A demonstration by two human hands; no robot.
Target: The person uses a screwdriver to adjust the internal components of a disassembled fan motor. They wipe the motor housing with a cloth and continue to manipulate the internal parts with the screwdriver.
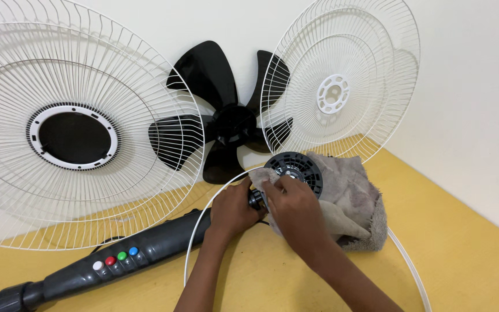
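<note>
Your left hand (238, 208) is clenched around the black fan motor head (293, 171), gripping it at the small black knob just below the round slotted face. Your right hand (293, 202) lies over that same face, fingers pressing a fold of the grey cloth (350, 196) against it; the rest of the cloth is bunched behind and to the right of the motor head.

The motor head lies on the yellow floor (463, 254), at the end of the black stand pole (116, 260), which runs away from it to the lower left and carries a row of white, red, green and blue buttons (115, 258). A thin white ring (194, 231) curves around the motor head on the floor.

Beyond the motor head, against the white wall (475, 86), leans the black fan blade (220, 115). A white wire guard (342, 81) stands just behind the motor head to the right, and a larger white guard with a black centre (73, 136) stands well to its left.
</note>
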